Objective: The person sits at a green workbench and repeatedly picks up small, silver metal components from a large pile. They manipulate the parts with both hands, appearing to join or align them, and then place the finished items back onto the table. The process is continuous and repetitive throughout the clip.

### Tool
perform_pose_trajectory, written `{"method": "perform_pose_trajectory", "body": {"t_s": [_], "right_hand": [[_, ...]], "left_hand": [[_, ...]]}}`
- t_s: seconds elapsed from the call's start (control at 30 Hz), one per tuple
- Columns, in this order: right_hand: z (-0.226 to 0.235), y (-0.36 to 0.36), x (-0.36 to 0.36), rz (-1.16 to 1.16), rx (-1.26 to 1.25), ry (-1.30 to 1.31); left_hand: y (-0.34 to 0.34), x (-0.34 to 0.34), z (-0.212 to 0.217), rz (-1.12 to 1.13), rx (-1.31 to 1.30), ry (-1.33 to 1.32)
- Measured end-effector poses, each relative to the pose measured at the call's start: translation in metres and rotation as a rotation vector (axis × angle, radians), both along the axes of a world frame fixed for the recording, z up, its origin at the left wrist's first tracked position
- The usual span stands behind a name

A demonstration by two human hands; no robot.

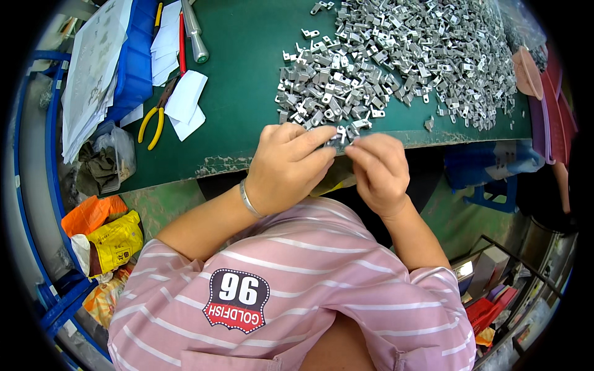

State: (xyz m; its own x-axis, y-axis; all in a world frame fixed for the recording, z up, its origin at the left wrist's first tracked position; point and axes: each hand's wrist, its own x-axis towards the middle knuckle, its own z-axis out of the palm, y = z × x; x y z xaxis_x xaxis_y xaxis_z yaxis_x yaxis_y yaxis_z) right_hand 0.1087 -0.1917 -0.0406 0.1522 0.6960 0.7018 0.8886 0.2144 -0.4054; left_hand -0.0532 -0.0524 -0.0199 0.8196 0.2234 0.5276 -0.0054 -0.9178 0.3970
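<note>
At the near edge of the green table, my left hand (288,162) has its thumb and fingers closed in a pinch. A small bent metal bracket (340,137) shows at its fingertips, partly covered. Close by on the right, my right hand (380,170) is also pinched, its fingertips beside that bracket and slightly blurred. Whether it grips a piece of its own is hidden. Just beyond both hands lies a small heap of silvery metal brackets (328,86), with tabs and holes in them. The heap runs into a much larger pile of like brackets (433,49) at the far right.
Yellow-handled pliers (151,127), white paper slips (185,97) and a red-handled tool (182,46) lie left on the green table (247,55). A blue bin (135,68) with papers stands at the left edge. A pink basket (528,73) is far right; a blue stool (495,195) stands below.
</note>
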Motion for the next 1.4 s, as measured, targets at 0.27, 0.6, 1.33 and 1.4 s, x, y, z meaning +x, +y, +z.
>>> {"method": "perform_pose_trajectory", "body": {"t_s": [0.27,0.6,1.33,1.4], "right_hand": [[0.004,-0.006,-0.002,-0.036,-0.005,0.077],[0.003,-0.008,-0.008,0.089,-0.048,0.115],[0.020,0.040,-0.002,0.027,-0.075,0.001],[0.021,0.046,-0.001,0.018,-0.092,-0.029]], "left_hand": [[0.006,-0.007,-0.002,-0.169,-0.061,-0.050],[0.002,-0.001,0.000,-0.137,-0.057,0.009],[0.014,-0.005,0.015,0.228,-0.162,0.049],[0.011,-0.003,0.013,0.219,-0.162,0.032]]}}
